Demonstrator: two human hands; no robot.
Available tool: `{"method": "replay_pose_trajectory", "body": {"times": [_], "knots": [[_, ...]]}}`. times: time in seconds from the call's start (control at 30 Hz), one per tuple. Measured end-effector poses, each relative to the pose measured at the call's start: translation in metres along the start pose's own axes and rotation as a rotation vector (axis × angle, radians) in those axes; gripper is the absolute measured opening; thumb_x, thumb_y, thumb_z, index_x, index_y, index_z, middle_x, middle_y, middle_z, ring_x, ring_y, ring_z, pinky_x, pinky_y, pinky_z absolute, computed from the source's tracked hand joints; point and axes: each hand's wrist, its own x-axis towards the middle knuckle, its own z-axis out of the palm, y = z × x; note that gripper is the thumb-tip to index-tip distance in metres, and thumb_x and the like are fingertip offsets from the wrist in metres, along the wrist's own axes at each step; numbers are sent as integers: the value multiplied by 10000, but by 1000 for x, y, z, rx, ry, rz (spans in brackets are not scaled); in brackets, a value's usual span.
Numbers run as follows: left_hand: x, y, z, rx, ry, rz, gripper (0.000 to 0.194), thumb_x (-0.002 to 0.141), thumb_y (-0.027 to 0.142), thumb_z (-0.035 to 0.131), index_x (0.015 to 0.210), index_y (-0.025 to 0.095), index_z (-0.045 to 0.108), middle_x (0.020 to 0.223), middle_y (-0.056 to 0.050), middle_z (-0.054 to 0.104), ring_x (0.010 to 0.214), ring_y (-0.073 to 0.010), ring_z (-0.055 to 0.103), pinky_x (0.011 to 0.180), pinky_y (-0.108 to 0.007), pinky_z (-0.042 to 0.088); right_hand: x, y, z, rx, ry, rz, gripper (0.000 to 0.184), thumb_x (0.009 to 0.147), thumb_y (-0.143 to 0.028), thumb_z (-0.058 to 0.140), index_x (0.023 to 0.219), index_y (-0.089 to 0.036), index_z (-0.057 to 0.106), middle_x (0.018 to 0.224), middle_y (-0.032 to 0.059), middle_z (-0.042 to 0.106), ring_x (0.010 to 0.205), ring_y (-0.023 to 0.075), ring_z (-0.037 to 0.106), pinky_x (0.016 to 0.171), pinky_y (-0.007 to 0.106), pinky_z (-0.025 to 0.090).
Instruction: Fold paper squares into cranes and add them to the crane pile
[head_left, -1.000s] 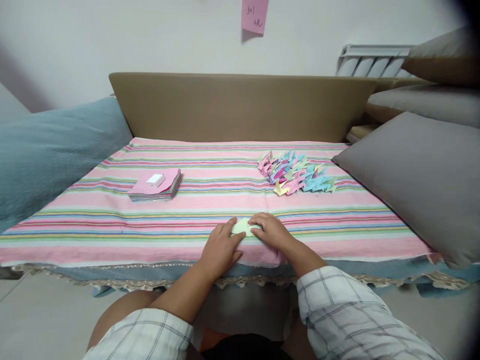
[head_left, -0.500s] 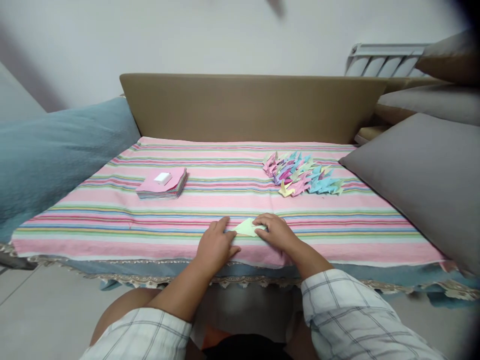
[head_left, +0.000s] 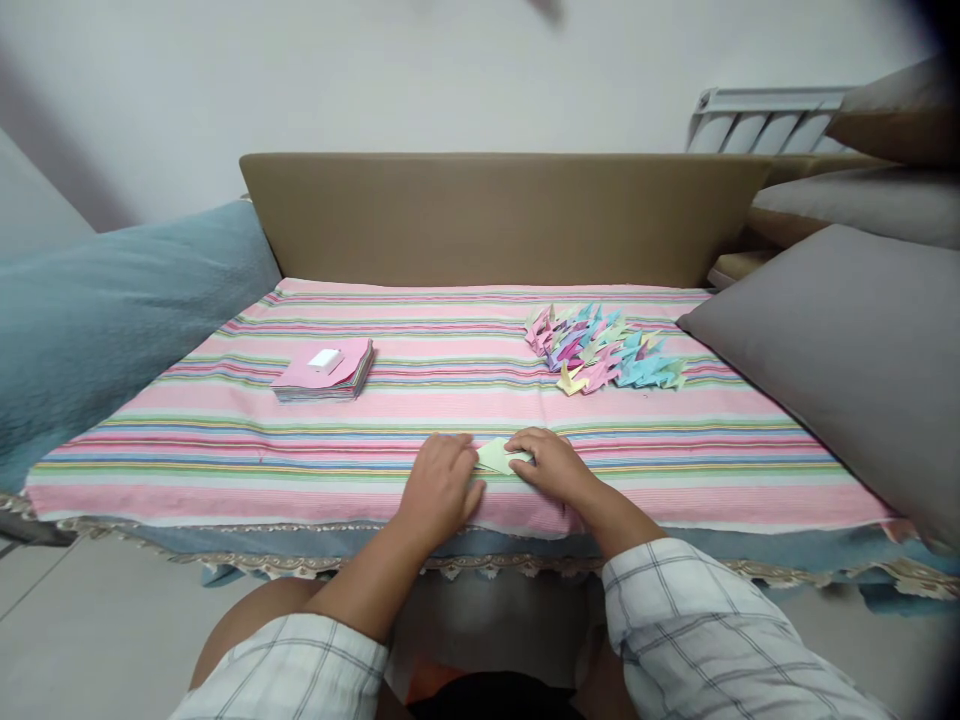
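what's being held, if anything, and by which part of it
The right hand holds the pale green paper by its right end, pinched or pressed down. The left hand is at the left tip; whether it grips cannot be told.

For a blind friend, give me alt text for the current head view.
A right hand rests on a folded pale green paper on a striped cloth, with the left hand beside it. Beyond lie a paper stack topped with a white object, left, and colorful folded paper pieces, right.

Your right hand [head_left: 551,467] on pale green folded paper [head_left: 493,456]; your left hand [head_left: 439,488] at its left tip. Beyond: colourful folded-paper pile [head_left: 600,352] right, pink-topped stack [head_left: 319,380] left.
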Motion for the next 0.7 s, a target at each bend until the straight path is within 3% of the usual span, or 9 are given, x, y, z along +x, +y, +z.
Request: {"method": "replay_pose_trajectory", "body": {"times": [0.07, 0.13, 0.33, 0.7], "knots": [[-1, 8, 8, -19, -41, 130, 330, 784, 246, 561, 1108, 186, 533, 1317, -116, 491, 1188, -258, 444, 1067, -495, 274, 0, 0, 0, -5, 4, 3, 244, 752, -232, 614, 989, -252, 664, 1097, 41, 645, 1047, 215, 551, 886, 388, 397], [-1, 13, 17, -27, -90, 173, 406, 765, 228, 572, 1164, 192, 504, 1338, -108, 480, 1218, -255, 424, 1086, -491, 240, 0, 0, 1, -6, 8, -1, 242, 756, -229, 609, 991, -250, 663, 1096, 41, 644, 1048, 210, 551, 894, 383, 395], [-2, 13, 25, -17, -122, 172, 501, 728, 213, 618, 1208, 171, 481, 1306, -106, 515, 1207, -260, 437, 1082, -477, 250, -1, -3, 1, 1, 11, -2, 255, 759, -336, 642, 998, -249, 659, 1103, 48, 638, 1053, 223, 542, 900, 397, 386], [-1, 12, 22, -59, -131, 155, 453, 713, 193, 617, 1152, 195, 505, 1294, -116, 519, 1189, -275, 456, 1028, -474, 327, 3, 2, 0, 26, 32, 52, 243, 728, -194, 623, 963, -249, 649, 1040, 23, 661, 1003, 211, 555, 883, 379, 386]]}}
